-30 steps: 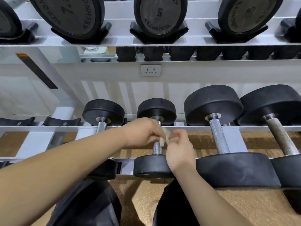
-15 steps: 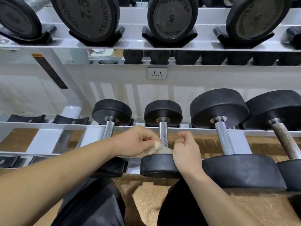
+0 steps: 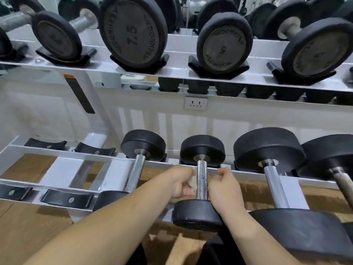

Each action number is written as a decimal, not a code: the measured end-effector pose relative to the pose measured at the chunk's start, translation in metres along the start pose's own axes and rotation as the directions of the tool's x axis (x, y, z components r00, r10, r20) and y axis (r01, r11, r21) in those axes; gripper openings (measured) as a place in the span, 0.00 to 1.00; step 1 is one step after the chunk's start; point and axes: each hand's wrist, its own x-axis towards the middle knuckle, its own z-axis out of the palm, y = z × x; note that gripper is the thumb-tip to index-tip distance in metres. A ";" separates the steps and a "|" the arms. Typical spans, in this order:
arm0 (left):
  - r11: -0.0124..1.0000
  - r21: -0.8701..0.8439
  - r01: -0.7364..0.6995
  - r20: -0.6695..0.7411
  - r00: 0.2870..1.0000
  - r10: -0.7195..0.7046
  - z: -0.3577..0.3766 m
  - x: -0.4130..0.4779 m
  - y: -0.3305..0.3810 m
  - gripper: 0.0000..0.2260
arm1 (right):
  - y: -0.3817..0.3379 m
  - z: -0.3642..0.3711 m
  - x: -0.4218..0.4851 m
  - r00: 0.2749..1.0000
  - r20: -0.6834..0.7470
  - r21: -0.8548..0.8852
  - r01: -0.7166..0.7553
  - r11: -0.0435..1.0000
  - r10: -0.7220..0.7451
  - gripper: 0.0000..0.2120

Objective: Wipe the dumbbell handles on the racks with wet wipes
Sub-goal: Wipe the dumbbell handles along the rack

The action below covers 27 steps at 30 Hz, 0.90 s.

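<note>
A: In the lower centre of the frame, what is lying between the hands?

B: The small dumbbell's handle, sitting on the lower rack and running straight up the frame from near head to far head.

A: What are the hands doing?

B: The left hand is pinching the wet wipe just left of the handle. The right hand is curling its fingers just right of it; whether it is gripping anything, I cannot tell.

A: Which is nearer?

B: Both are flanking it closely; I am judging the wipe should be travelling along that axis.
</note>
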 end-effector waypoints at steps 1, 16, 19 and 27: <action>0.998 -0.061 -0.015 -0.018 1.000 0.014 0.000 0.005 0.006 0.15 | 0.000 0.000 0.001 1.000 -0.009 -0.007 0.013 1.000 -0.013 0.16; 0.997 0.066 0.035 0.133 0.990 -0.043 -0.006 0.007 0.001 0.17 | 0.011 0.005 0.010 0.994 -0.107 0.062 0.044 0.997 -0.037 0.21; 0.981 -0.187 -0.053 0.038 0.997 0.061 0.005 0.019 0.016 0.16 | 0.011 0.004 0.010 0.995 -0.091 0.064 0.038 0.997 -0.032 0.20; 0.946 0.299 -0.127 0.180 0.981 0.075 -0.015 -0.008 -0.020 0.11 | 0.010 0.006 0.010 0.996 -0.085 0.036 0.042 0.998 -0.039 0.21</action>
